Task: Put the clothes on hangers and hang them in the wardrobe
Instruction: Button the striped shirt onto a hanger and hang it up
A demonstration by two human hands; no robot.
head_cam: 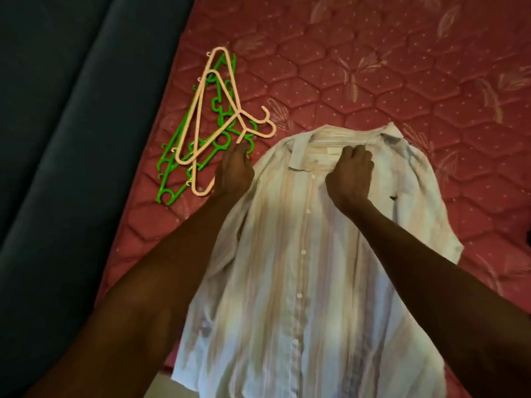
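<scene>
A pale striped button shirt (pixel 287 254) lies flat, front up, on the red quilted mattress (pixel 373 67), collar pointing away from me. My right hand (pixel 349 176) grips the shirt's collar near the label, fingers curled into the cloth. At the shirt's left shoulder is my left hand (pixel 234 170), fingers curled where the hook end of a hanger meets the shirt's edge; what it holds is hidden. A loose pile of pink hangers (pixel 212 110) and green hangers (pixel 175 168) lies left of the collar.
A dark blue padded surface (pixel 57 139) runs along the mattress's left edge. The shirt's right sleeve (pixel 425 196) spreads out toward the right. Its hem hangs over the near mattress edge.
</scene>
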